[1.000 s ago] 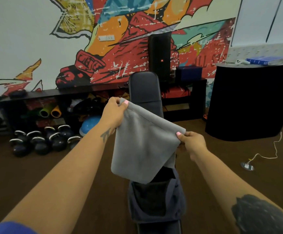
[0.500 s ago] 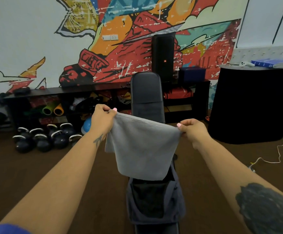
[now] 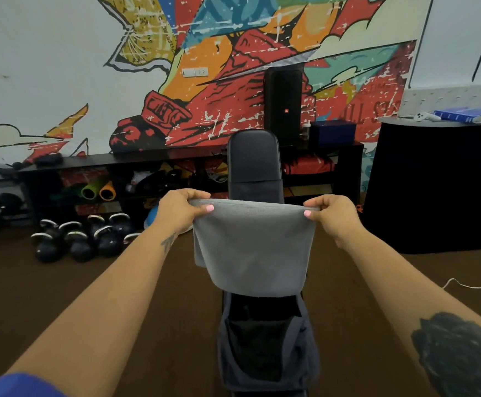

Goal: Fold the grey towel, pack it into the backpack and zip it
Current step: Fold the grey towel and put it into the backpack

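Far left, floor: cluster of dark kettlebells [image 3: 81, 239] in front of a low black shelf [image 3: 147, 160]. Rolled mats, one green and one orange [image 3: 99, 192], lie end-on inside the shelf.

Left hand [image 3: 180, 210]: fingers curled over the top left corner of the towel [image 3: 252, 247], thumb pressing the cloth from the near side. Grasping the towel.

Towel: grey, folded, held up in the air between both hands. Top edge stretched taut and about level; the rest hangs straight down. Its lower edge covers the far rim of the backpack [image 3: 266, 348].

Backpack: dark, directly below the towel, main compartment open toward the camera, inside dark. It sits on a black padded bench [image 3: 255, 161], the tabletop here; the bench's far pad rises behind the towel.

Behind the bench: tall black speaker [image 3: 283, 104] on the shelf top against the mural wall, a blue box [image 3: 332, 131] just beside it on the right.

Right hand [image 3: 335, 216]: fingers curled on the top right corner of the towel, thumb on the near side. Grasping the towel.

Far right: black curved counter [image 3: 434, 187] with a blue book [image 3: 463, 114] on top. White cable [image 3: 480, 277] on the brown floor.
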Tool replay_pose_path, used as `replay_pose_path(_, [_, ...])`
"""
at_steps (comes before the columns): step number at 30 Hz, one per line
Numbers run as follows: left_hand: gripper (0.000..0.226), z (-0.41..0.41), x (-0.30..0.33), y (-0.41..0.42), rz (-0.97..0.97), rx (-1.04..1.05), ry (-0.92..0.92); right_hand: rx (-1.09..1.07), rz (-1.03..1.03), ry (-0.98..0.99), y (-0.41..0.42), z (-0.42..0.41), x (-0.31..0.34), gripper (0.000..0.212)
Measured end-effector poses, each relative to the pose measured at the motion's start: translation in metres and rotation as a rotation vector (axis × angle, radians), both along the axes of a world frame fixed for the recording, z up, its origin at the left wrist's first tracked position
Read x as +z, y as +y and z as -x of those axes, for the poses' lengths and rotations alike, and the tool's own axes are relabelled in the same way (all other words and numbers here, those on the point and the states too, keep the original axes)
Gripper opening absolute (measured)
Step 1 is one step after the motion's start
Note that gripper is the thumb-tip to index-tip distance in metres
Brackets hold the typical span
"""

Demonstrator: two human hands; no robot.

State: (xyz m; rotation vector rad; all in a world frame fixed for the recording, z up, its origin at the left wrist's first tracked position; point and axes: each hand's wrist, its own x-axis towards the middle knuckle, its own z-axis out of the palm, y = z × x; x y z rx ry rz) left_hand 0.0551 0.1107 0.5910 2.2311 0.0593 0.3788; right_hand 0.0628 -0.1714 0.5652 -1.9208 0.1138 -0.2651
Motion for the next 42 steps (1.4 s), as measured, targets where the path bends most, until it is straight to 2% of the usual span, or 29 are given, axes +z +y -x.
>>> replay_pose_path(8, [0.014,-0.004,0.002,-0.007,-0.150,0.035,-0.098,-0.092,0.131,-0.082,-0.006,-0.006,0.003,0.012])
replay_pose_path(11, [0.010,-0.009,0.004,-0.014,-0.226,0.024,-0.159,-0.132,0.267,-0.064,-0.014,-0.009,0.002,0.004])
replay_pose_path(13, [0.010,-0.008,0.012,-0.027,-0.263,-0.064,-0.143,-0.137,0.400,-0.041,-0.014,-0.011,0.002,0.020])
replay_pose_path(16, [0.008,-0.003,0.025,-0.052,-0.249,-0.208,-0.118,0.012,0.522,-0.060,0.000,-0.006,0.010,0.023])
replay_pose_path(18, [0.004,-0.002,0.029,-0.065,-0.220,-0.272,-0.115,0.241,0.450,-0.082,0.017,-0.002,0.018,0.047])
replay_pose_path(20, [0.008,-0.003,0.028,-0.073,-0.180,-0.302,-0.114,0.412,0.341,-0.094,0.036,0.004,0.027,0.053])
replay_pose_path(22, [0.017,-0.002,0.027,-0.075,-0.157,-0.313,-0.118,0.490,0.301,-0.110,0.049,0.005,0.032,0.044])
replay_pose_path(25, [0.031,-0.002,0.025,-0.070,-0.099,-0.286,-0.091,0.504,0.385,-0.147,0.058,0.001,0.037,0.024])
replay_pose_path(28, [0.051,0.002,0.020,-0.061,0.180,-0.332,0.057,0.469,0.446,-0.185,0.061,-0.002,0.043,0.015])
replay_pose_path(30, [0.060,0.006,0.013,-0.055,0.280,-0.346,0.124,0.453,0.447,-0.220,0.063,-0.003,0.047,0.012])
replay_pose_path(35, [0.044,0.010,-0.004,-0.050,0.183,-0.364,0.127,0.475,0.338,-0.256,0.064,-0.001,0.061,0.016])
replay_pose_path(37, [0.045,0.012,-0.005,-0.051,0.172,-0.391,0.132,0.471,0.306,-0.260,0.062,0.000,0.067,0.015])
replay_pose_path(40, [0.036,0.014,-0.009,-0.050,0.153,-0.390,0.163,0.441,0.172,-0.276,0.056,-0.001,0.074,0.010])
replay_pose_path(42, [0.038,0.013,-0.015,-0.047,0.089,-0.368,0.197,0.413,0.082,-0.275,0.050,-0.002,0.079,0.009])
